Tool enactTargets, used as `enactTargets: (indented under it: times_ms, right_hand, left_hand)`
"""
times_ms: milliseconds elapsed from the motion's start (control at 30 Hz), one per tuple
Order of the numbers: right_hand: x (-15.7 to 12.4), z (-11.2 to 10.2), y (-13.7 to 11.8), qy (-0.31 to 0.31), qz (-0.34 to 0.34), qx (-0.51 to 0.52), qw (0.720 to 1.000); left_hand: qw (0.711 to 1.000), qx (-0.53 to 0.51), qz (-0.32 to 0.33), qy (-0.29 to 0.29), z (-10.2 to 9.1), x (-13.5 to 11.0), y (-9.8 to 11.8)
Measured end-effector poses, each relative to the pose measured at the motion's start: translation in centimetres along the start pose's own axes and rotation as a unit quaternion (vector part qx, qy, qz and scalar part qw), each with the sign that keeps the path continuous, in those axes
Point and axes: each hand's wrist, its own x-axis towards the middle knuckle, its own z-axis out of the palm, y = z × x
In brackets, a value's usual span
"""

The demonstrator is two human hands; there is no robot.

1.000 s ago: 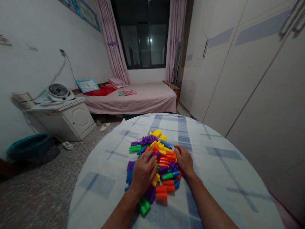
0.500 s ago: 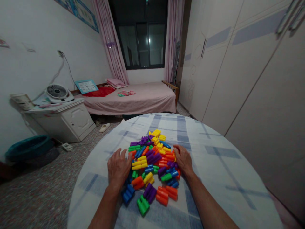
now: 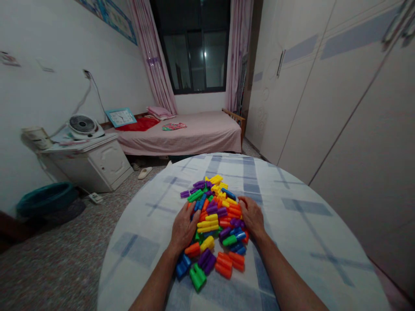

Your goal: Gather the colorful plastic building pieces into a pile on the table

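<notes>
A loose pile of bright plastic building pieces (image 3: 207, 226), shaped like joined tubes, lies between my hands. My left hand (image 3: 185, 225) presses against the pile's left side, fingers loosely spread over its edge. At the right side, my right hand (image 3: 252, 215) rests against orange and purple pieces with its fingers curved and apart. Neither hand grips a piece that I can see. Nearest me lie a green piece (image 3: 197, 277), a purple piece (image 3: 206, 261), a blue piece (image 3: 183, 265) and orange pieces (image 3: 223, 264). Yellow pieces (image 3: 214, 179) top the far end.
The round table has a blue-and-white checked cloth (image 3: 298, 255). Beyond it stands a bed (image 3: 194, 138) with a pink sheet. A white cabinet (image 3: 112, 166) carries a fan (image 3: 82, 125) on the left; wardrobe doors (image 3: 350, 142) line the right.
My left hand has moved right, pushing the left side of the pile inward, so the pieces lie closer together. My right hand stays at the right side. The view has shifted slightly.
</notes>
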Motion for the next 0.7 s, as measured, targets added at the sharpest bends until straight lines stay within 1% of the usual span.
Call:
enactTargets:
  times_ms: [133,233,333,400,500,533,567,600,667,700]
  right_hand:
    - [0.0,0.0,0.0,0.002,0.002,-0.002,1.000]
    - [0.0,0.1,0.0,0.002,-0.001,-0.003,1.000]
    - [0.0,0.1,0.1,0.001,-0.004,-0.004,1.000]
    - [0.0,0.1,0.2,-0.001,-0.005,-0.004,1.000]
    - [0.0,0.1,0.3,-0.003,-0.006,-0.005,1.000]
    - [0.0,0.1,0.3,-0.004,-0.005,-0.005,1.000]
    - [0.0,0.1,0.3,-0.005,-0.004,-0.005,1.000]
    - [0.0,0.0,0.3,-0.006,-0.003,-0.005,1.000]
    - [0.1,0.0,0.3,-0.008,-0.002,-0.006,1.000]
    - [0.0,0.0,0.3,-0.008,-0.002,-0.006,1.000]
  left_hand:
    - [0.996,-0.087,0.015,0.008,0.2,0.0,0.5]
    - [0.986,-0.159,0.034,0.023,0.1,0.0,0.9]
    - [0.976,-0.208,0.057,0.036,-0.2,-0.2,1.9]
    - [0.974,-0.207,0.088,0.019,-0.3,-0.6,2.8]
    - [0.974,-0.153,0.163,-0.038,-0.5,-1.3,4.1]
    - [0.972,-0.139,0.182,-0.048,-0.6,-1.5,4.4]
    - [0.971,-0.134,0.191,-0.046,-0.7,-1.6,4.6]
    - [0.972,-0.135,0.189,-0.033,-0.9,-1.6,4.6]
    - [0.979,-0.127,0.158,0.019,-1.5,-1.4,4.3]
    - [0.985,-0.106,0.133,0.044,-1.8,-1.2,4.0]
